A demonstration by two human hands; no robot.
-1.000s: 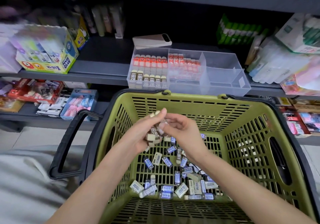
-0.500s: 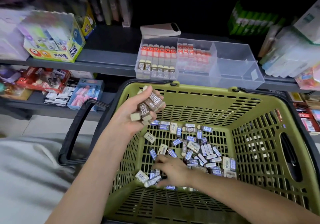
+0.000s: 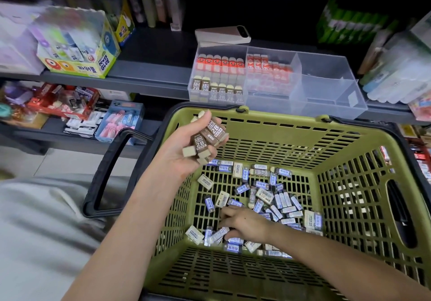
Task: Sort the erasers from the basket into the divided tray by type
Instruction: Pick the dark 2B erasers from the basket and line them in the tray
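Observation:
My left hand (image 3: 184, 146) grips a bunch of brown 2B erasers (image 3: 207, 141) above the left rim of the green basket (image 3: 291, 137). My right hand (image 3: 245, 225) reaches down onto the loose pile of blue-sleeved and white erasers (image 3: 275, 198) on the basket floor, fingers curled among them; whether it holds one is hidden. The clear divided tray (image 3: 331, 104) stands on the shelf behind the basket. Its left compartment holds red-topped and brown 2B erasers (image 3: 219, 90), the middle one red erasers (image 3: 270, 72), and the right ones show nothing inside.
A phone (image 3: 224, 34) lies on the shelf behind the tray. A Power Glue box (image 3: 79, 51) stands at the left, green packs (image 3: 354, 25) and clear packets (image 3: 401, 67) at the right. The basket's black handle (image 3: 105, 172) hangs to the left. Stationery fills the lower shelf.
My hands have separated: the left lifted with the brown erasers toward the basket's left rim, the right dropped into the eraser pile. The view has tilted down and closer.

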